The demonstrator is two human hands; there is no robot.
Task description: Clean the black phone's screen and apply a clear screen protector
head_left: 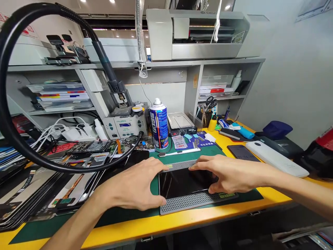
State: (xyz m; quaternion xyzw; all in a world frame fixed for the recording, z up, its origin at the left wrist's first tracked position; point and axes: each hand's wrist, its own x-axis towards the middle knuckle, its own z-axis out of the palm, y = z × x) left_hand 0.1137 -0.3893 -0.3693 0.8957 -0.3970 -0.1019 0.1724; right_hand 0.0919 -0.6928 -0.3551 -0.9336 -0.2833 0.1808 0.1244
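A flat black glossy screen (pixel 183 182), possibly a phone or tablet, lies on a grey honeycomb-textured mat (pixel 192 205). My right hand (pixel 231 173) spans the screen's right part, thumb on the near long edge and fingertips by the far one. At the screen's left end is my left hand (pixel 135 182), its thumb and index finger spread wide around the corners; I cannot tell whether they touch the screen or only the mat. Under the mat lies a green work mat (pixel 122 217). My right hand hides the screen's right end.
On the left lie stacked screens and panels (pixel 75 187), under the looping black hose (pixel 7 104) of a hot air station (pixel 126 125). Behind the mat stand a blue spray can (pixel 158 125) and a flat heating plate (pixel 182 123). A phone (pixel 241 152) and white device (pixel 275 158) lie right.
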